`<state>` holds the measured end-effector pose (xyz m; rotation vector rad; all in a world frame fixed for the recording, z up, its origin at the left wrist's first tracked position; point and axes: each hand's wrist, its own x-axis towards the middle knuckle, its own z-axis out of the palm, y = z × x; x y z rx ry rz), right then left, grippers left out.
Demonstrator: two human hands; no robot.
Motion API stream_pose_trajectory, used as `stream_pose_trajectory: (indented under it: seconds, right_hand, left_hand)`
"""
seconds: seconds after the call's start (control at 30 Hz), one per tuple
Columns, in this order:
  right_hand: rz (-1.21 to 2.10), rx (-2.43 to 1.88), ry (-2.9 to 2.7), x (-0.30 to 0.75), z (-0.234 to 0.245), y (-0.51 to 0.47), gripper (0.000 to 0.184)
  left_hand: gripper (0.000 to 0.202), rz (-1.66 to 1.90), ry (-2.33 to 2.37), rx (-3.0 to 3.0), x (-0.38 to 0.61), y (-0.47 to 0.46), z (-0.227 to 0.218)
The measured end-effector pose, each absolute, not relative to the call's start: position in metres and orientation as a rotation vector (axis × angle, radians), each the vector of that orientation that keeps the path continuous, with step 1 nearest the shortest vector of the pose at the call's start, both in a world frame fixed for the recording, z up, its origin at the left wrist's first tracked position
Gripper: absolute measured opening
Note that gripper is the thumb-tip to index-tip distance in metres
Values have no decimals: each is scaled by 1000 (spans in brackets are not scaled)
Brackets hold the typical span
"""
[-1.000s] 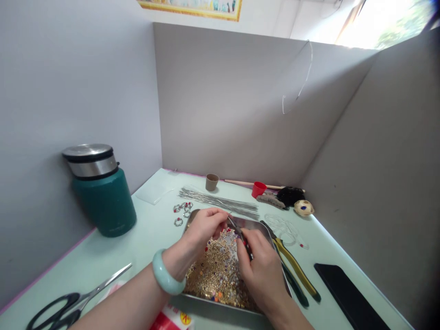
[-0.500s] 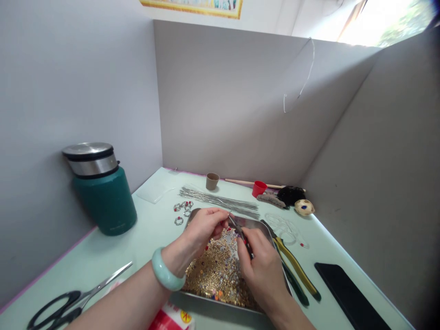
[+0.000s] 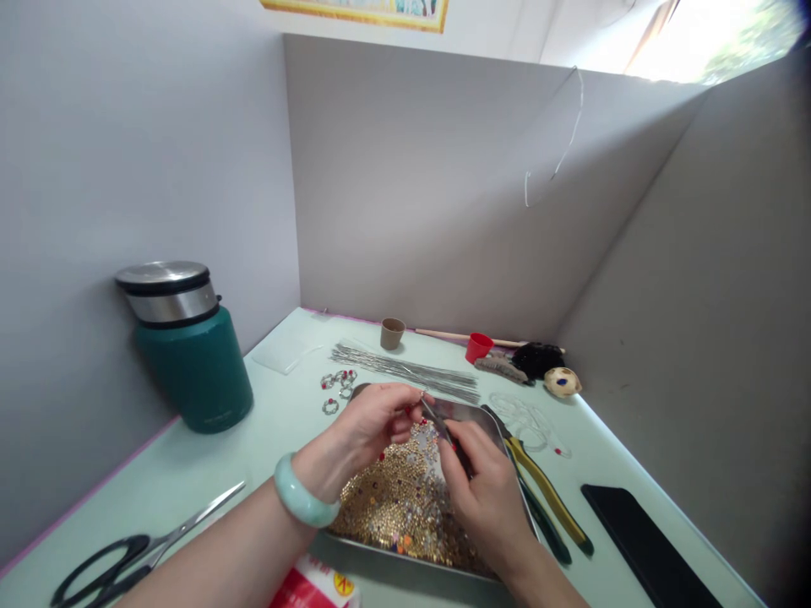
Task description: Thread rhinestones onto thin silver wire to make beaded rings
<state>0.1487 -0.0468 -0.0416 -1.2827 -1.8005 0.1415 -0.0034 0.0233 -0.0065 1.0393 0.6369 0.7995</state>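
Note:
My left hand (image 3: 382, 415), with a pale green bangle (image 3: 302, 498) on its wrist, is closed in a pinch over the tray's far side. A tiny silvery piece shows at its fingertips, too small to name. Wrapped in my right hand (image 3: 485, 485) is a pair of slim-nosed pliers (image 3: 437, 416), whose jaws reach the left fingertips; the palm hides most of the handles. Below both hands lies a metal tray (image 3: 380, 551) of gold, silver and coloured beads (image 3: 393, 498). Several small beaded rings (image 3: 330, 407) with red beads lie left of the tray.
Thin metal wires (image 3: 405, 370) lie behind the tray. To the right are yellow-green pliers (image 3: 551, 485), clear cord (image 3: 519, 420) and a black phone-like slab (image 3: 639, 536). Scissors (image 3: 145, 553) and a teal flask (image 3: 193, 367) stand left. A brown cup (image 3: 392, 334) and red cup (image 3: 479, 347) sit behind.
Both hands stay over the tray with the pliers at the left fingertips. My left hand has turned slightly, its wrist shifting a little left. The pliers' tip has barely moved.

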Motion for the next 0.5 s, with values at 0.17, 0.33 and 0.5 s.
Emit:
stream_pose_trajectory:
  seconds: [0.17, 0.33, 0.5]
  right_hand:
    - [201, -1252, -1798, 150, -40, -46, 23]
    - [220, -1313, -1771, 152, -41, -45, 19]
    - [217, -1348, -1765, 153, -42, -44, 20]
  left_hand:
    - [15, 794, 624, 1099, -4, 23, -3]
    - [15, 926, 822, 1341, 0, 23, -5]
    - [19, 1018, 996, 1732, 2, 24, -10]
